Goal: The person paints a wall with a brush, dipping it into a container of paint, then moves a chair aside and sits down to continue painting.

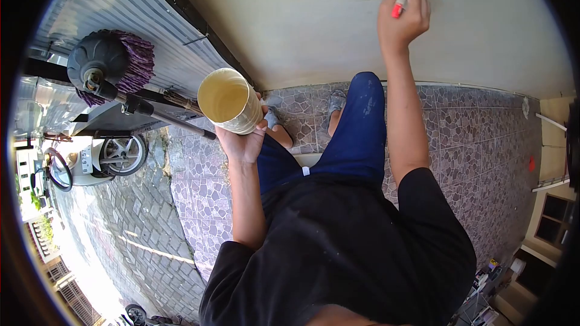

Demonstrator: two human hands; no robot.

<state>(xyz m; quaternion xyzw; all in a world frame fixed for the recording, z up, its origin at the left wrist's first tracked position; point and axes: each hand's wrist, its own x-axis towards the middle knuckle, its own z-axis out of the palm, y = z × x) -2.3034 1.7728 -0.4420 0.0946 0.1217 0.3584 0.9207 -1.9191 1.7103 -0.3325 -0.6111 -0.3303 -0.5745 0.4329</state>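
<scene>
My left hand point(244, 142) is wrapped round the lower side of a cream-coloured paint cup point(244, 115), its mouth facing up toward me. Pale yellowish paint point(223, 101) shows inside it. Up at the top of the view, my right hand point(406, 19) grips a paintbrush point(399, 6) by its light handle with a red end. The bristles are at the cream wall point(314, 30), near the upper edge of the frame. Both hands are well apart, the cup low in front of my left knee.
A mop with purple strands point(138, 60) and a grey pole leans at the left by a corrugated metal sheet point(163, 15). Beyond it stands a parked motorbike point(90, 163). Stone-patterned tiles point(465, 127) run beneath my feet along the wall. Assorted items point(483, 290) stand at lower right.
</scene>
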